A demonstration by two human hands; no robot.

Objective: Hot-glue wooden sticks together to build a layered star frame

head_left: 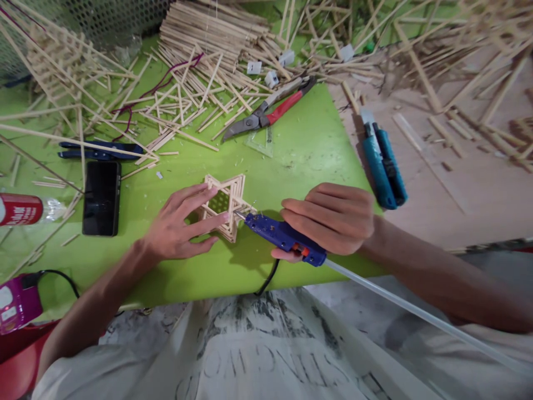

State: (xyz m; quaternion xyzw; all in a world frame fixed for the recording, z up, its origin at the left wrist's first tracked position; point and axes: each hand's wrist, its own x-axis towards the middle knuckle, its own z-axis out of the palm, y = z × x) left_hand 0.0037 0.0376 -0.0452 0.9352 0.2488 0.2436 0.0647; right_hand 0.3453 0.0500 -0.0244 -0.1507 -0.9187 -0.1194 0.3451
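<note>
A star-shaped frame of stacked thin wooden sticks point(236, 191) lies on the green table point(308, 161). My left hand point(183, 222) rests on the star's left side, its fingers spread, the fingertips touching the sticks. In my right hand point(333, 216) is a blue glue gun point(270, 230), with a long clear glue stick point(400, 300) running out of its back towards the lower right. The gun's nozzle points left and meets the star near its right inner corner. Whether glue is coming out is too small to tell.
Behind the star lie red-handled pruners point(283, 108), a clear set square point(260, 143) and a large pile of sticks point(208, 33). At the left are a black phone point(101, 197), dark blue pliers point(100, 150) and a red-labelled bottle point(23, 209). Teal cutters point(385, 166) lie at the right.
</note>
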